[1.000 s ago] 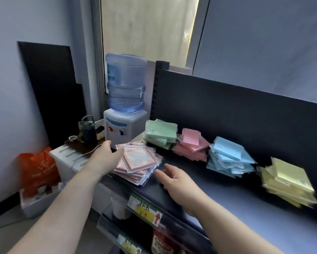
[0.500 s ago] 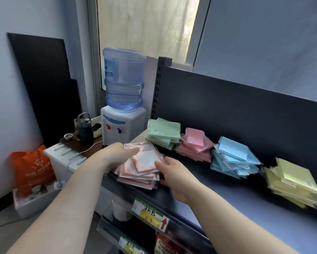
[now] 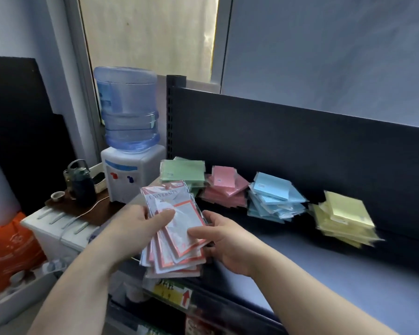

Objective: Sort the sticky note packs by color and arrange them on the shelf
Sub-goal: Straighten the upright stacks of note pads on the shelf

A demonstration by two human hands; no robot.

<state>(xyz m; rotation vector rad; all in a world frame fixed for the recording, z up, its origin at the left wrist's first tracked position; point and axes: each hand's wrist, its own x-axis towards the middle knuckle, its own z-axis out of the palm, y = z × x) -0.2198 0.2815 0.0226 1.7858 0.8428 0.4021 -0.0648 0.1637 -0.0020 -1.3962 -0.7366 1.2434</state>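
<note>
Orange-bordered packs, slick in clear wrap, are fanning between the left hand and right hand, both pinching them thumb-on-top above the front left corner of the shelf; a loose grip may be letting lower packs slide past that edge.

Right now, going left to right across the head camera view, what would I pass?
Orange bag → dark jug → water dispenser → green pile → pink pile → blue pile → yellow pile. The red-bordered packs, gripped by the left hand and right hand, overlap the dispenser and green pile, so I left them out.
</note>
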